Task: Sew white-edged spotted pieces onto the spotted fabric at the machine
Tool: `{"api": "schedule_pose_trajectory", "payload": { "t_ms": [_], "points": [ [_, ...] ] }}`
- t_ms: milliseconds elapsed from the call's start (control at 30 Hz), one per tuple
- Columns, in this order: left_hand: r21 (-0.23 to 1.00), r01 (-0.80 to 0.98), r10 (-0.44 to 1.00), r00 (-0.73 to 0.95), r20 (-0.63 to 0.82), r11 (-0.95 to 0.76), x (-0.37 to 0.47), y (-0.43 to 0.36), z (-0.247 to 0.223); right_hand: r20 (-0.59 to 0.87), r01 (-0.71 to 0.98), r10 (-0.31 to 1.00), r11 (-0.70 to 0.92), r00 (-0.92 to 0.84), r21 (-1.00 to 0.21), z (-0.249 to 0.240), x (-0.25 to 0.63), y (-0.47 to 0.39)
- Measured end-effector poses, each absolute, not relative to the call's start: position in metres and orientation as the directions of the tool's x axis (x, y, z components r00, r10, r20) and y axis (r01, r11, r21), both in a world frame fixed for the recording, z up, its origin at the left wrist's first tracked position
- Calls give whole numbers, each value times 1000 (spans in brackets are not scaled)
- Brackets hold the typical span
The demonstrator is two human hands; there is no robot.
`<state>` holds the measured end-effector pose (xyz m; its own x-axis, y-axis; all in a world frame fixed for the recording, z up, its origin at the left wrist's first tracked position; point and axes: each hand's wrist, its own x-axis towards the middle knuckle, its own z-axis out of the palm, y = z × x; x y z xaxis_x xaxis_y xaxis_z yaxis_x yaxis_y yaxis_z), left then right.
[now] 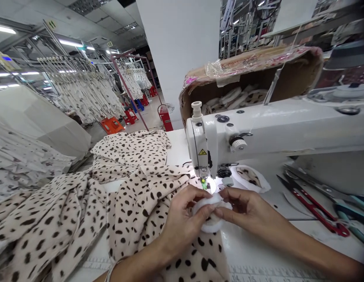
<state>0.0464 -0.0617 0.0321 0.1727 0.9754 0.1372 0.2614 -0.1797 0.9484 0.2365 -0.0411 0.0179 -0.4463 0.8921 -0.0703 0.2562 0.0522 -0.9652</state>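
Observation:
Just in front of the sewing machine's needle, my left hand [184,215] and my right hand [243,205] pinch a small white fabric piece [213,226] between thumbs and fingers. It has a rounded white edge, and its middle is partly hidden by my fingers. Beneath my left hand spreads a beige fleece cloth with dark spots [135,203], running up to the presser foot [203,183]. The white sewing machine [258,129] stands over the table with its lamp lit. A similar oval piece, white-edged and spotted [249,178], lies under the machine arm.
Red-handled scissors [314,207] and larger shears with teal handles [346,213] lie at the right. Behind the machine, an open cardboard box [193,92] holds more white-edged pieces. A ruler strip [258,273] runs along the table's front. More spotted cloth [53,227] covers the left side.

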Motion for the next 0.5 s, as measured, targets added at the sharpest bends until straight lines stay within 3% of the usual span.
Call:
{"api": "schedule_pose_trajectory", "payload": {
  "t_ms": [100,233,500],
  "points": [
    [961,242,983,152,101,-136,47,-61,31,-25,309,908,116,-419,-944,14,236,-44],
    [997,74,988,149,-30,19,49,-59,29,24,358,926,170,-378,-918,12,238,-46],
    [979,-111,961,238,-142,172,49,-55,30,1,359,928,145,-373,-922,15,238,-47]
  ]
}}
